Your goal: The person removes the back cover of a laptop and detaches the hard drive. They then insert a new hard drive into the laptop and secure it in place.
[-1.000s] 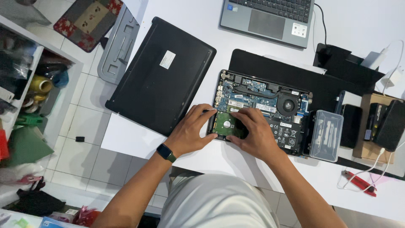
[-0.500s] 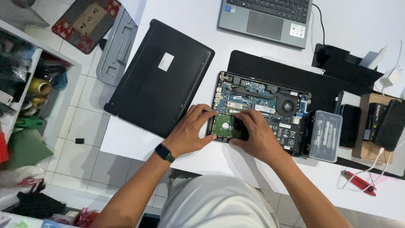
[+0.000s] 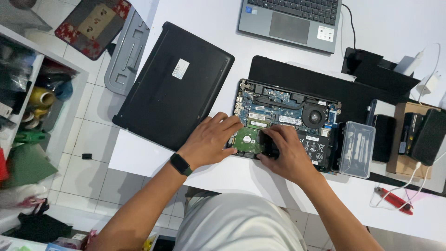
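Your left hand [image 3: 211,142] and right hand [image 3: 283,153] have barely moved; both sets of fingers still pinch the hard drive [image 3: 247,140] in the open laptop [image 3: 288,111].

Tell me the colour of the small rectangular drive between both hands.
Green circuit board with a silver centre, on the small rectangular drive; head view.

Opened laptop [image 3: 288,122] centre frame, internals exposed, on white table [image 3: 395,28]. Left hand [image 3: 211,139] and right hand [image 3: 285,151] both on green hard drive [image 3: 247,139] at its lower left corner. Black bottom cover [image 3: 174,86] lies left. Clear plastic parts box [image 3: 357,148] just right. Grey laptop [image 3: 290,18] top. Red-handled tool [image 3: 395,200] lower right.
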